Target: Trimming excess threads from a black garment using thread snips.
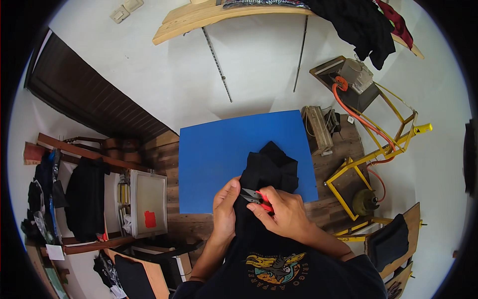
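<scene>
within the right hand [285, 212], angled inward with fingers curled round the handles, red-handled snips [255, 196] point left, long axis nearly crosswise, toward the left hand [226, 207], raised and pinching black cloth [269, 169] that spreads just beyond both grips.

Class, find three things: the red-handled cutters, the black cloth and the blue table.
Red-handled cutters [250, 195]: head view, on the blades.
Black cloth [269, 171]: head view, bunched upper part.
Blue table [214, 157]: head view, bare top.

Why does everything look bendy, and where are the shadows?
In the head view, the wooden shelf bows near the fisheye's dark rim; soft shadows lie on the white wall below it; the black cloth blends into the dark shirt.
</scene>
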A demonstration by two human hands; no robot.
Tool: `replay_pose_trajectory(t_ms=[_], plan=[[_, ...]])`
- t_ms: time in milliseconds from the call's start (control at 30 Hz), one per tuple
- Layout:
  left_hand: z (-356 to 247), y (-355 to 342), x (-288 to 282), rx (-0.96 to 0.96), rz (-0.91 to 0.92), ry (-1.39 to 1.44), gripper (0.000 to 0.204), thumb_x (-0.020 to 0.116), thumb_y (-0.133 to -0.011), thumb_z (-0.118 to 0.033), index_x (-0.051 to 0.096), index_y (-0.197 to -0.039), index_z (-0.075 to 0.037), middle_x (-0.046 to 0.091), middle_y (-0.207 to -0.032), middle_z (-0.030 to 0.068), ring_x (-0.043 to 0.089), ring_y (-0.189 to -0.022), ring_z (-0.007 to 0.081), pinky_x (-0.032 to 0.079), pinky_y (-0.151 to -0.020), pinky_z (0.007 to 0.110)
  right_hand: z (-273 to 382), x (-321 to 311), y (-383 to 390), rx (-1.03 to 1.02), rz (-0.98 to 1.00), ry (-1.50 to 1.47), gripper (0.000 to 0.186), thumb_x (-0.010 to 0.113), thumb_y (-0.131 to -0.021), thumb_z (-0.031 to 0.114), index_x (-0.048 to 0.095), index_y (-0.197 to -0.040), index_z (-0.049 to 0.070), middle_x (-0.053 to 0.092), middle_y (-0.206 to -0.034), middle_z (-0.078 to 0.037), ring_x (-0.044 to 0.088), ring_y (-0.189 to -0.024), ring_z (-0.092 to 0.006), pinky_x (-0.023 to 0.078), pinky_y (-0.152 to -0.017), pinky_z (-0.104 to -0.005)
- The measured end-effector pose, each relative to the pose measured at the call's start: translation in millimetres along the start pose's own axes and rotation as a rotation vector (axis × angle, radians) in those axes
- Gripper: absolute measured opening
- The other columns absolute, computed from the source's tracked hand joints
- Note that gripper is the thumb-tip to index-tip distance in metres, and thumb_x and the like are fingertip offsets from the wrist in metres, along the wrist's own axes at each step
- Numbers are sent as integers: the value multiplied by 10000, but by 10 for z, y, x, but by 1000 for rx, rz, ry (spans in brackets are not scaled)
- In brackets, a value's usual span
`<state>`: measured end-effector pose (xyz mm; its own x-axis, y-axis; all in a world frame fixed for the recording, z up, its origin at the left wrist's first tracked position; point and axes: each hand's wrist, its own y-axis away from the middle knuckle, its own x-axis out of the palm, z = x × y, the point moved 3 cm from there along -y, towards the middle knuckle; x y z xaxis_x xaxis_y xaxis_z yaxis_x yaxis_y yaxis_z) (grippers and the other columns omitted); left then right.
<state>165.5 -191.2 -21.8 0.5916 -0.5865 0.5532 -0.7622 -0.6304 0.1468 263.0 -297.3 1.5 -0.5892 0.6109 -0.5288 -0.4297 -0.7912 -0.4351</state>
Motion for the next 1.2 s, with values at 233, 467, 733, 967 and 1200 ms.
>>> replay_pose_trajectory(t_ms=[233,467,733,967,1200], plan=[[33,93,-69,-112,-14,87,350,453,-1011,-240,567,-1200,31,661,-1051,80,626,-924,107,477,-836,229,-75,45,60,7,-74,38,238,708,-846,226,571,-895,37,599,-647,-89,595,-514,-241,443,-453,-331],[-26,173,-36,-233,-19,266,365,533,-965,-243,562,-1213,24,659,-1061,97,641,-923,143,497,-834,245,-152,158,57,-23,-125,62,237,713,-841,212,569,-905,34,607,-677,-92,597,-531,-246,446,-462,-330],[-74,217,-145,-319,120,235,552,586,-755,-78,497,-1285,49,630,-1125,146,639,-989,198,479,-911,275,-119,164,12,-33,-117,7,257,696,-862,234,558,-910,23,598,-642,-97,604,-510,-247,458,-442,-330],[-52,196,-220,-335,181,265,753,581,-643,-96,403,-1353,84,598,-1185,187,629,-1023,235,468,-935,294,-120,148,-31,35,-121,-52,242,672,-884,221,546,-917,17,596,-641,-107,609,-517,-248,458,-459,-327],[-61,174,-249,-338,226,257,783,593,-639,-97,373,-1364,103,587,-1203,202,627,-1031,243,469,-932,295,-148,129,-56,65,-157,-89,207,634,-915,205,551,-936,17,520,-571,-78,540,-478,-200,412,-468,-302]])
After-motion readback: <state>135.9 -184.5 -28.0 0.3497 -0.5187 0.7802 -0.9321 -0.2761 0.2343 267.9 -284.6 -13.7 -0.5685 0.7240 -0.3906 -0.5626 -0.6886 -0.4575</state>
